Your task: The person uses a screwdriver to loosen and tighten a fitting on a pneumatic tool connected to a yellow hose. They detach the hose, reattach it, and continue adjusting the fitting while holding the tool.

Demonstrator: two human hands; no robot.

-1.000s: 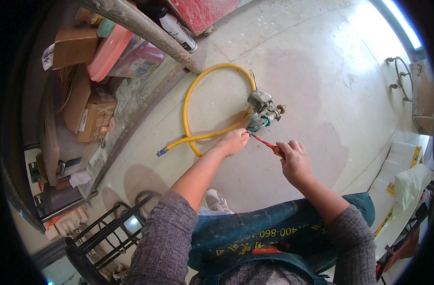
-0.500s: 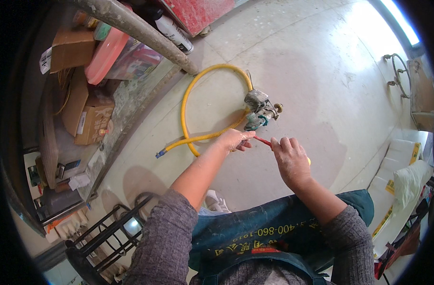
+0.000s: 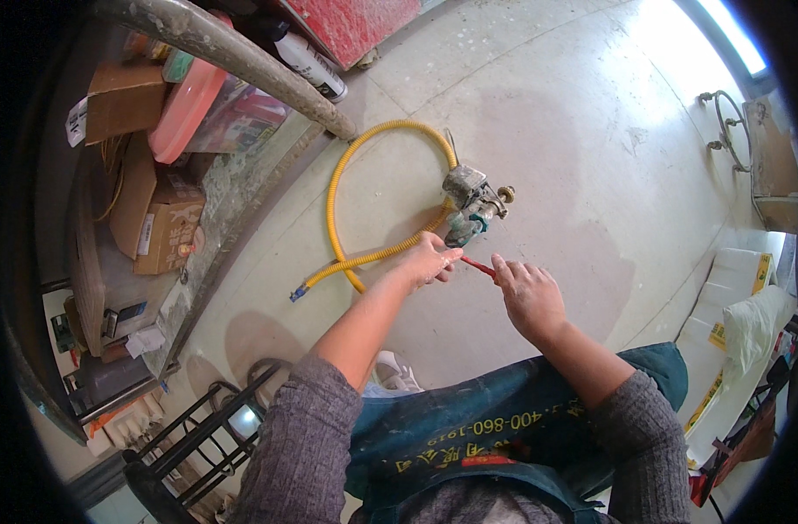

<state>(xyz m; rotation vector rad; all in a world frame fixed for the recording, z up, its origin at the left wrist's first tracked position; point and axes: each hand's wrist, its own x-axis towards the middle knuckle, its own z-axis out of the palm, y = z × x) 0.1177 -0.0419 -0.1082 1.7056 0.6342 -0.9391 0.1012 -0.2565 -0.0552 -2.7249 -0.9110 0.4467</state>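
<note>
Now clamping right hand (image 3: 532, 299) on thin red rod-like tool (image 3: 480, 265) | with left hand (image 3: 427, 262) at other end, can't tell if pinching | beside grey metal machine (image 3: 465, 185)

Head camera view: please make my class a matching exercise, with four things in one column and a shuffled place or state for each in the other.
Things
1. Yellow corrugated hose
2. Slim red hand tool
3. White bottle with black cap
4. Dusty grey boxy machine with teal part

Places or states
A. Beside the dusty red panel
B. Fitted with a round brass-coloured knob
C. Held in the right hand
D. Looped on the pale floor

Pairs: 1-D, 2-C, 3-A, 4-B
</note>
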